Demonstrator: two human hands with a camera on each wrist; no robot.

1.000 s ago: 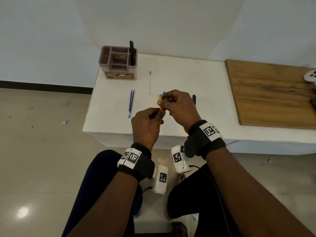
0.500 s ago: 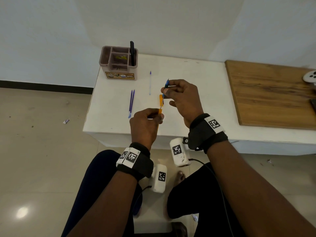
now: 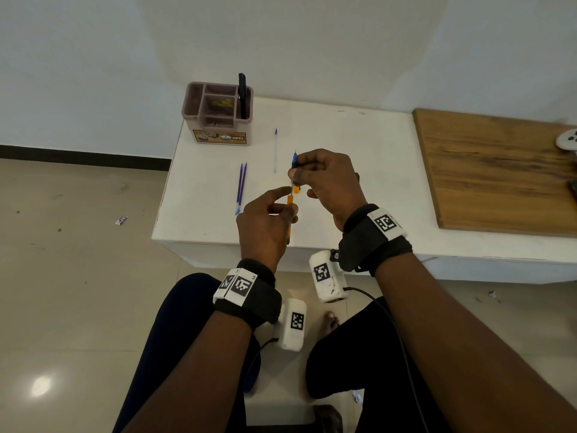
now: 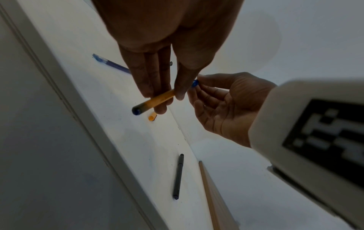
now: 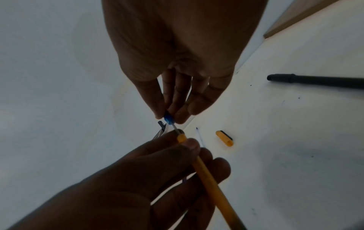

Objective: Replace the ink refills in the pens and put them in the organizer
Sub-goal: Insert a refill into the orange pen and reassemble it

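Ur left hand (image 3: 265, 228) grips the orange plastic pen barrel (image 5: 208, 175), right hand (image 3: 327, 182) pinches the blue-tipped refill (image 5: 169, 122), half out imo. Pull straight, then grab a fresh one.

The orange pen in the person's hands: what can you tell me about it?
The orange pen is a slim barrel of plastic-looking material with a dark blue end plug. The left hand pinches it, tilted, above the white table. The right hand pinches the refill by its blue tip, partly out of the barrel. Its orange cap lies on the table.
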